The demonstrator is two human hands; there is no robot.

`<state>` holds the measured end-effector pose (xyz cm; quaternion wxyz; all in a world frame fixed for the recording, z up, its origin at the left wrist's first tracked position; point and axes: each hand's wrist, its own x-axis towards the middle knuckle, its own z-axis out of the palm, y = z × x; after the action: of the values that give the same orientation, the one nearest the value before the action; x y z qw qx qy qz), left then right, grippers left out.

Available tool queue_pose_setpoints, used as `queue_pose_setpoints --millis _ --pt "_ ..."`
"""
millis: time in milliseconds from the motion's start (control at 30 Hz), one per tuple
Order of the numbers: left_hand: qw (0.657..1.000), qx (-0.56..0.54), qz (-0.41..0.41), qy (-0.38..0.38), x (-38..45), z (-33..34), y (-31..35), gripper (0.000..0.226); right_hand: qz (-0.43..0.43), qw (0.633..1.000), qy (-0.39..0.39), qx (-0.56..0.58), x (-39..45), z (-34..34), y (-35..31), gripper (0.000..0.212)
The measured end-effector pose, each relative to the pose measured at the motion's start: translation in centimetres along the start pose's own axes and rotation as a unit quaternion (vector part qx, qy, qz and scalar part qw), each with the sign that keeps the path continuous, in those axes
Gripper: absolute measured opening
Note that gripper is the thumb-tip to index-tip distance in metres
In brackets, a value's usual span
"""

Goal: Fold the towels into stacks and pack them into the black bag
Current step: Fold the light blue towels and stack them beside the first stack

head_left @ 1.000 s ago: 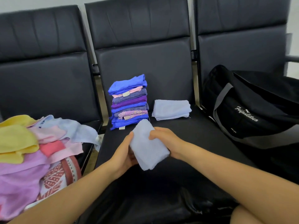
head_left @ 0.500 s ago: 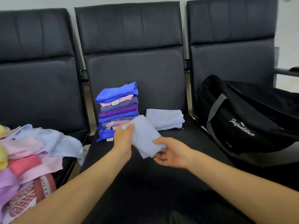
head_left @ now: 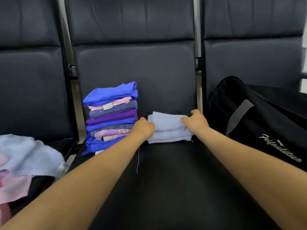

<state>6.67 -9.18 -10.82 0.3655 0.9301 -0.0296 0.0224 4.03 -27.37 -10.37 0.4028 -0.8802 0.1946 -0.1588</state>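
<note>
- Left hand: fingers curled onto left end of upper pale-blue folded towel.
- Right hand: fingers curled over right end of same towel.
- Upper towel resting on second pale-blue folded towel, on middle seat.
- Tall stack of folded towels: just left, blue on top.
- Black bag: on right seat, apart.
- Unfolded towels: heaped on left seat.

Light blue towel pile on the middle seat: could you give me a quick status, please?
Left hand and right hand grip top light blue towel on short pile. Tall folded stack beside it. Black bag on right seat, nothing in the way.
</note>
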Motion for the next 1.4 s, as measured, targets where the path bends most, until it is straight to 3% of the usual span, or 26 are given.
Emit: queue_pose_setpoints --millis 133,233,367,533,667,800,900,967,1033,1133,1233,1333,1400 --pt "0.996 -0.023 0.089 0.019 -5.8 -1.9 -1.7 0.044 -0.184 0.972 0.143 -0.022 -5.4 0.5 0.3 0.038" --pt "0.990 -0.008 0.140 0.019 -10.8 -5.8 -5.0 0.042 -0.253 0.967 0.023 0.018 -10.7 1.9 -0.4 0.023" --pt "0.990 0.020 0.126 0.062 -15.4 -13.0 -10.6 0.035 -0.262 0.957 -0.109 0.061 -16.3 5.3 -4.7 0.004" --pt "0.984 0.086 0.076 0.139 -19.7 -22.7 -16.9 0.042 -0.246 0.929 -0.272 0.061 -21.0 10.6 -11.4 0.018" --pt "0.955 0.194 0.032 0.221 -22.6 -29.6 -23.1 0.044 -0.270 0.903 -0.332 0.052 -24.8 15.6 -16.0 0.032" --pt "0.921 0.219 -0.078 0.313 -24.2 -33.5 -28.8 0.043 -0.291 0.890 -0.340 0.085 -28.6 19.5 -21.4 0.039" --pt "0.921 0.109 -0.180 0.327 -24.3 -35.1 -32.0 0.052 -0.317 0.874 -0.349 0.118 -31.3 22.0 -26.4 0.035" --pt "0.919 0.031 -0.226 0.323 -24.4 -35.6 -33.3 0.045 -0.317 0.877 -0.339 0.126 -32.1 23.9 -29.4 0.034" --pt "0.917 -0.016 -0.213 0.337 -24.2 -35.5 -33.8 0.038 -0.311 0.889 -0.310 0.126 -31.8 26.0 -31.6 0.026" --pt "0.907 -0.016 -0.161 0.389 -23.8 -34.7 -33.6 0.030 -0.276 0.922 -0.248 0.109 -29.8 28.4 -32.2 0.033" --pt "0.914 -0.005 -0.123 0.387 -22.1 -34.2 -33.9 0.056 -0.244 0.939 -0.239 0.050 -27.1 29.9 -31.2 0.039" --pt "0.903 0.119 -0.126 0.393 -20.6 -33.3 -33.9 0.053 -0.207 0.959 -0.194 -0.001 -24.5 30.6 -30.1 0.049" --pt "0.883 0.219 -0.029 0.413 -20.0 -32.8 -33.1 0.044 -0.142 0.959 -0.246 0.012 -22.9 30.6 -29.5 0.065"
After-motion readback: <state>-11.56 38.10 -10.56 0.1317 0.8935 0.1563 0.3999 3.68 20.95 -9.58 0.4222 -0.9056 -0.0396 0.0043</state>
